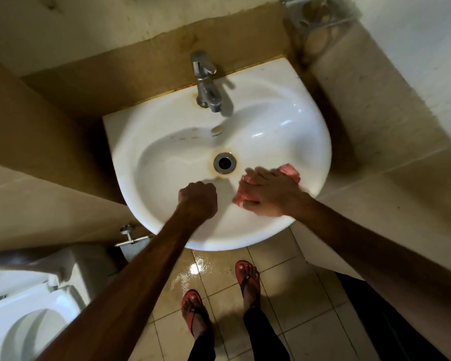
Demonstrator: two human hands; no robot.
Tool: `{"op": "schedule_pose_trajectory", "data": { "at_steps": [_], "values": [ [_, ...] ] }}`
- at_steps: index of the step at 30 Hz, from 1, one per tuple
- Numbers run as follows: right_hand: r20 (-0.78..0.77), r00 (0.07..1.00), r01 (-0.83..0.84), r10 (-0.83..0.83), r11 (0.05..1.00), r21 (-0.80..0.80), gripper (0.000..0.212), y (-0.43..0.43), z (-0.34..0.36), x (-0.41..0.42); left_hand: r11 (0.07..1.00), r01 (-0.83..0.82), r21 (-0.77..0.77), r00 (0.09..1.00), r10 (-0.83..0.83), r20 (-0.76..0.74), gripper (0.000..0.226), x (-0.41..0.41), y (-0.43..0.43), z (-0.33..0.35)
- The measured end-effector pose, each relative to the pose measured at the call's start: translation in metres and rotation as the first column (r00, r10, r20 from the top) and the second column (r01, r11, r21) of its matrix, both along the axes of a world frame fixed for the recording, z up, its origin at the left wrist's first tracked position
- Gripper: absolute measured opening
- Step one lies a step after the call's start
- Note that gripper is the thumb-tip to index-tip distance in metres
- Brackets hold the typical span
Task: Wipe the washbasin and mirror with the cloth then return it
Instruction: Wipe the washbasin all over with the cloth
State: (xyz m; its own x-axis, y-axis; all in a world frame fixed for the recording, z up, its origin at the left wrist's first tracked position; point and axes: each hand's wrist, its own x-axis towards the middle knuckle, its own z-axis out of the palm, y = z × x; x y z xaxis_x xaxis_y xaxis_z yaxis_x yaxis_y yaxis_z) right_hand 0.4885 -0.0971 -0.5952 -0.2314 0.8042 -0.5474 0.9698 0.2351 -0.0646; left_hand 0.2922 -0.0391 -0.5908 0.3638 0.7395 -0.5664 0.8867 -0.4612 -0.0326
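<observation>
Wiping of the white ceramic washbasin (284, 118) is judged to be the step in hand. Nearest, the left grip (198, 198) is clenched into an empty fist and held at the front rim. Just beside it, the right grip (267, 194) is laid flat with fingers straight, and the crumpled pink cloth (289, 171) is pressed beneath it against the bowl's near right slope. A sweep inward toward the steel drain (225, 162) and the chrome tap (206, 82) is probably called for next. No mirror is seen.
</observation>
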Motion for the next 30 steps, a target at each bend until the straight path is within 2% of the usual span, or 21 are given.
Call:
{"op": "schedule_pose_trajectory", "data": {
  "at_steps": [2,4,6,8,11,13,15,17,21,23,27,30],
  "values": [
    [0.030,0.999,0.028,-0.031,0.996,0.084,0.069,0.014,-0.017,0.004,1.000,-0.019,-0.025,0.999,0.019,0.025,0.034,0.007,-0.002,-0.002],
    [0.052,0.996,0.061,-0.066,0.994,0.090,0.069,0.017,-0.022,0.012,0.999,-0.028,-0.046,0.998,0.030,0.047,0.038,0.015,-0.005,-0.005],
    [0.088,0.992,0.087,-0.095,0.993,0.084,0.066,0.008,-0.010,0.016,0.998,-0.035,-0.048,0.998,0.038,0.054,0.037,0.021,-0.008,-0.006],
    [0.077,0.985,0.142,-0.155,0.977,0.161,0.064,-0.019,0.008,0.020,0.996,-0.053,-0.065,0.998,0.055,0.038,0.031,0.027,-0.011,-0.006],
    [0.038,0.961,0.236,-0.274,0.884,0.402,0.058,-0.069,0.026,0.019,0.991,-0.078,-0.110,0.997,0.079,0.005,0.027,0.039,-0.012,-0.001],
    [-0.079,0.924,0.358,-0.373,0.776,0.519,0.047,-0.093,0.024,0.014,0.992,-0.066,-0.107,0.997,0.069,0.032,0.029,0.046,-0.015,-0.001],
    [-0.241,0.866,0.491,-0.439,0.651,0.578,0.038,-0.104,0.012,0.004,0.995,-0.043,-0.088,0.997,0.049,0.067,0.031,0.048,-0.020,-0.003],
    [-0.390,0.766,0.634,-0.511,0.501,0.589,0.038,-0.107,-0.002,-0.014,0.994,-0.050,-0.094,0.994,0.058,0.089,0.031,0.050,-0.023,-0.005],
    [-0.643,0.409,0.901,-0.647,0.177,0.395,0.059,-0.112,-0.016,-0.077,0.994,-0.066,-0.090,0.994,0.073,0.082,0.028,0.050,-0.023,-0.010],
    [-0.732,0.271,0.957,-0.625,0.090,0.277,0.066,-0.116,-0.017,-0.110,0.997,-0.034,-0.073,0.995,0.041,0.091,0.028,0.048,-0.027,-0.013],
    [-0.774,0.192,0.969,-0.603,-0.006,0.245,0.067,-0.104,-0.018,-0.114,0.997,-0.014,-0.074,0.992,0.023,0.123,0.028,0.045,-0.030,-0.015],
    [-0.698,0.233,0.953,-0.677,0.016,0.302,0.067,-0.094,-0.015,-0.086,0.995,-0.010,-0.104,0.993,0.022,0.116,0.028,0.043,-0.031,-0.013]
  ]
}}
